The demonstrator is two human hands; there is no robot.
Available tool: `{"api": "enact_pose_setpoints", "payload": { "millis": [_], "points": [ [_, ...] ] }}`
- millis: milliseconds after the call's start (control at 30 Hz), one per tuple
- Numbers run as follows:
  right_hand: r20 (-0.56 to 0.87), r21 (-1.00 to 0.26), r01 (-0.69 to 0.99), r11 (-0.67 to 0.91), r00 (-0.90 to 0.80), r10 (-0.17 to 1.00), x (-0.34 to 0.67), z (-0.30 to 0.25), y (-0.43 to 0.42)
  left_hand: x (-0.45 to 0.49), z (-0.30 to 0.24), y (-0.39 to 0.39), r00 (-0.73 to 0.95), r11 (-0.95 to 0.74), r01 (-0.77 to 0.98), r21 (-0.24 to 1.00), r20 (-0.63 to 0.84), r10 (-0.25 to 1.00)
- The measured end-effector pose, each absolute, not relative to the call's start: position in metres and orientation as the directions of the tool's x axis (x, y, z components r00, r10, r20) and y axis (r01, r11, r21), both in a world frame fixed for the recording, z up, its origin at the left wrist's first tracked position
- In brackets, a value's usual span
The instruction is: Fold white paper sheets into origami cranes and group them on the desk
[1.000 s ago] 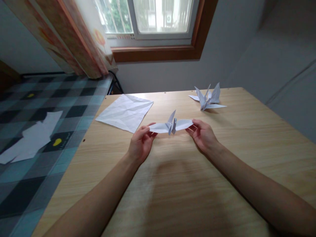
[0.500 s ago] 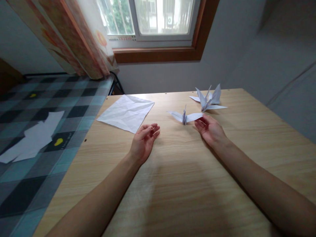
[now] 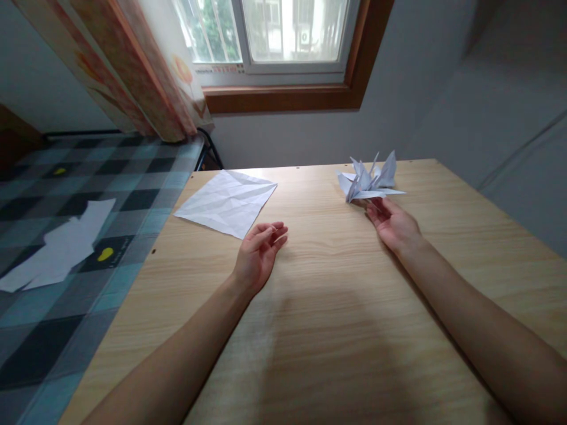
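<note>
My right hand (image 3: 396,227) pinches the wing of a white paper crane (image 3: 354,192) at the far right of the table. That crane is close against other folded paper cranes (image 3: 387,172), and its outline overlaps theirs; I cannot tell whether they touch. My left hand (image 3: 259,254) rests on the table with loosely curved fingers apart and nothing in them. Just beyond it lies a creased white square of paper (image 3: 225,203), flat with one corner near the left thumb.
The wooden table (image 3: 319,330) reaches back toward a wall under a window (image 3: 292,35). On the left is a surface with a checked cloth (image 3: 44,336), bearing cut white paper pieces (image 3: 71,242). A curtain (image 3: 146,71) hangs at the back left.
My right hand has carried the paper crane right and slightly away from me, up to the other cranes. My left hand and the creased square have stayed in place.
</note>
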State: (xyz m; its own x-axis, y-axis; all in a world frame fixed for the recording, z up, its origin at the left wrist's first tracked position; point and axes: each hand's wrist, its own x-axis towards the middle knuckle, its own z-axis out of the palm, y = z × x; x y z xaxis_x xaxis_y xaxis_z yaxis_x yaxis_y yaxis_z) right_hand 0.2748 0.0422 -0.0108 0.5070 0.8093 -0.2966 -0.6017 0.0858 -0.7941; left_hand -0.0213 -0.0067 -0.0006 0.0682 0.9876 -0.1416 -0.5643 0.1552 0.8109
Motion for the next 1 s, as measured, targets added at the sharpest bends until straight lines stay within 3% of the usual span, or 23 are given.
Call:
{"api": "enact_pose_setpoints", "payload": {
  "millis": [233,400,567,667,833,1000],
  "points": [
    [-0.165,-0.863,-0.495,0.096,0.456,0.874,0.271,-0.014,0.038,-0.019,0.003,-0.01,0.069,0.132,-0.529,0.838,-0.112,0.991],
    [0.0,-0.887,-0.357,0.293,0.633,0.774,0.258,-0.024,0.033,-0.015,0.003,-0.016,0.081,0.076,-0.437,0.896,-0.045,0.996],
    [0.136,-0.927,-0.166,0.338,0.69,0.711,0.251,-0.031,0.029,-0.011,0.002,-0.025,0.101,-0.07,-0.231,0.97,0.095,0.99],
    [0.162,-0.94,-0.114,0.32,0.677,0.718,0.249,-0.029,0.026,-0.008,0.003,-0.032,0.149,-0.256,0.02,0.967,0.25,0.957],
    [0.209,-0.956,-0.016,0.293,0.666,0.716,0.246,-0.026,0.023,-0.007,0.008,-0.038,0.325,-0.554,0.467,0.689,0.449,0.832],
    [0.228,-0.965,0.055,0.257,0.659,0.717,0.245,-0.024,0.022,-0.03,0.018,-0.014,0.299,-0.421,0.851,0.314,0.367,0.881]
  ]
}}
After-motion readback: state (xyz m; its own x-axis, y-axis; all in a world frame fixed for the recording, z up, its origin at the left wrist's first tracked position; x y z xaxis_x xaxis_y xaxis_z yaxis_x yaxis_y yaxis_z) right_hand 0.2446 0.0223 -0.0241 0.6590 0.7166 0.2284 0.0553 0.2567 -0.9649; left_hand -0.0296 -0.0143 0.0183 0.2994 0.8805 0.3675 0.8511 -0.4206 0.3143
